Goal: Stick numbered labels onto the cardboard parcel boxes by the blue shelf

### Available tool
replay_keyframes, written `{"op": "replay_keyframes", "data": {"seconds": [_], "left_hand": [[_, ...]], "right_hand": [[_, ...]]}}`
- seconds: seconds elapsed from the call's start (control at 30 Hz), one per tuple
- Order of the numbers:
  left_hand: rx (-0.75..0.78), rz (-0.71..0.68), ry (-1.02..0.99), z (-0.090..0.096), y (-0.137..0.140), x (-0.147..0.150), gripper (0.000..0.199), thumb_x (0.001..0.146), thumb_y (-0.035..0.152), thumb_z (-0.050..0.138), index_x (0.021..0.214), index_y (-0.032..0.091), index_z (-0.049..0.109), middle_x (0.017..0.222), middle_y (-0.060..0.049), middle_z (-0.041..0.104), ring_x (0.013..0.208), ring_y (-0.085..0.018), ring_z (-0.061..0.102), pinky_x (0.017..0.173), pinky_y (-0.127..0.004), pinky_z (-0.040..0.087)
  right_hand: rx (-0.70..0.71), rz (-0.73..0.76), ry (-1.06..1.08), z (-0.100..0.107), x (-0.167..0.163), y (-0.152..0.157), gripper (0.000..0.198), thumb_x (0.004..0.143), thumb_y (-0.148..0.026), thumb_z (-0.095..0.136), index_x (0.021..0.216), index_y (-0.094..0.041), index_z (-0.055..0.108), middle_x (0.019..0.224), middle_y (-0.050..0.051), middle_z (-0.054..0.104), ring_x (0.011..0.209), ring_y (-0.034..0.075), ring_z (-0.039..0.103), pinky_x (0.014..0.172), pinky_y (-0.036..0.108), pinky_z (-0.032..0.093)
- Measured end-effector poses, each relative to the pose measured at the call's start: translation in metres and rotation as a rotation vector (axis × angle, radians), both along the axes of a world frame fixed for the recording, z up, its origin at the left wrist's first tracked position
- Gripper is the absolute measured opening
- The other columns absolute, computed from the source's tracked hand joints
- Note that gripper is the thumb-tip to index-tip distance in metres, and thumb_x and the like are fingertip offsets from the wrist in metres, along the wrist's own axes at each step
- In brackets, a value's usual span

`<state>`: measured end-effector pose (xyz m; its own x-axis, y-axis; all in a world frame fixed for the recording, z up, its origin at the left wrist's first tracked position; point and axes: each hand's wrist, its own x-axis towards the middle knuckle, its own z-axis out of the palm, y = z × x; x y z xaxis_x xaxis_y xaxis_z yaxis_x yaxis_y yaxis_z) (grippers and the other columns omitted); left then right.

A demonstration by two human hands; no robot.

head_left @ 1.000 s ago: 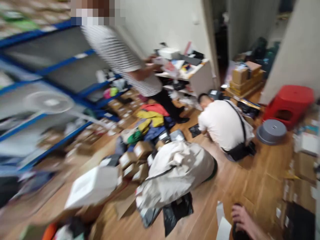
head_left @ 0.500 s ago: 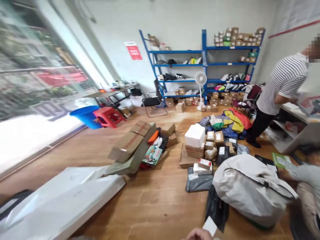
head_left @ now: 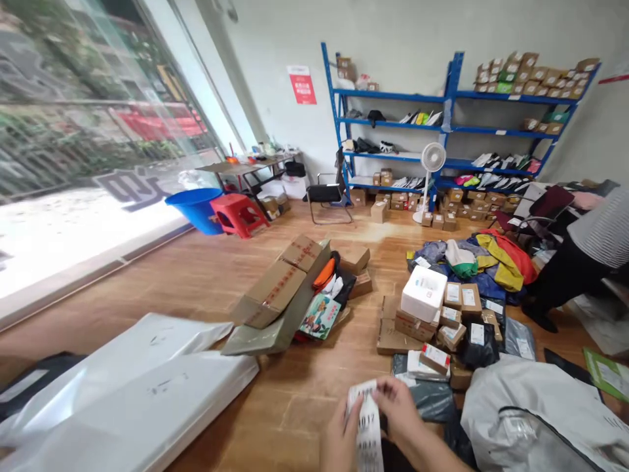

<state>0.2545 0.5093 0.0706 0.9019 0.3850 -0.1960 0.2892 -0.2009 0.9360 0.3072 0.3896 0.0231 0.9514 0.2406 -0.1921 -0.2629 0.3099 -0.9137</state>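
Near the bottom centre of the head view I hold a long white strip of number labels (head_left: 369,442) printed with black digits. My left hand (head_left: 339,434) grips its left edge, the thumb lying along it. My right hand (head_left: 399,408) pinches the strip's right edge near the top, fingers bent. The strip's lower end runs out of the frame. Just beyond my right hand lie dark plastic parcels (head_left: 431,400), with a small red-and-white taped carton (head_left: 435,358) and a white foam box (head_left: 423,293) stacked behind them.
A large whitish sack (head_left: 531,393) fills the lower right. Long white wrapped packages (head_left: 162,400) lie at left, near long brown cartons (head_left: 275,288). Blue shelves (head_left: 393,154), a fan (head_left: 433,157) and a red stool (head_left: 240,213) stand farther back. A person in a striped shirt (head_left: 604,229) is at right.
My view has swung left, so the shelves and parcels sit farther right. Both hands have risen into view with the label strip; before, only one hand and a white piece showed at the bottom.
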Motion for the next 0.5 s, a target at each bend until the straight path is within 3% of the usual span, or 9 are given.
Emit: {"op": "replay_keyframes", "data": {"seconds": [0.13, 0.23, 0.37, 0.5], "left_hand": [[-0.095, 0.063, 0.008, 0.047, 0.04, 0.116, 0.056, 0.071, 0.073, 0.058, 0.071, 0.018, 0.066, 0.062, -0.003, 0.066, 0.062, -0.02, 0.06, 0.056, -0.028, 0.048], [-0.258, 0.055, -0.033, 0.06, 0.073, 0.188, 0.047, 0.068, 0.061, 0.069, 0.083, 0.017, 0.067, 0.076, -0.004, 0.072, 0.07, -0.02, 0.065, 0.066, -0.029, 0.053], [-0.393, 0.035, -0.092, 0.05, 0.112, 0.274, 0.052, 0.061, 0.052, 0.078, 0.099, 0.018, 0.067, 0.094, -0.008, 0.076, 0.089, -0.024, 0.069, 0.084, -0.034, 0.055], [-0.333, -0.029, -0.061, 0.025, 0.151, 0.364, 0.051, 0.061, 0.062, 0.076, 0.083, 0.017, 0.067, 0.075, -0.004, 0.07, 0.073, -0.02, 0.065, 0.068, -0.028, 0.053]], "right_hand": [[-0.024, 0.091, 0.021, 0.035, 0.123, 0.043, 0.053, 0.055, -0.066, 0.082, 0.073, -0.019, 0.067, 0.061, -0.002, 0.058, 0.056, 0.012, 0.048, 0.053, 0.025, 0.039], [-0.013, 0.137, 0.03, 0.05, 0.204, 0.071, 0.051, 0.057, -0.064, 0.082, 0.077, -0.019, 0.068, 0.066, -0.001, 0.063, 0.059, 0.013, 0.051, 0.055, 0.025, 0.042], [-0.015, 0.15, 0.018, 0.058, 0.292, 0.1, 0.053, 0.057, -0.065, 0.082, 0.08, -0.019, 0.069, 0.071, 0.001, 0.066, 0.062, 0.014, 0.055, 0.058, 0.026, 0.045], [-0.025, 0.097, 0.031, 0.042, 0.371, 0.134, 0.055, 0.055, -0.066, 0.082, 0.078, -0.018, 0.067, 0.067, -0.002, 0.061, 0.058, 0.011, 0.051, 0.057, 0.025, 0.043]]}}
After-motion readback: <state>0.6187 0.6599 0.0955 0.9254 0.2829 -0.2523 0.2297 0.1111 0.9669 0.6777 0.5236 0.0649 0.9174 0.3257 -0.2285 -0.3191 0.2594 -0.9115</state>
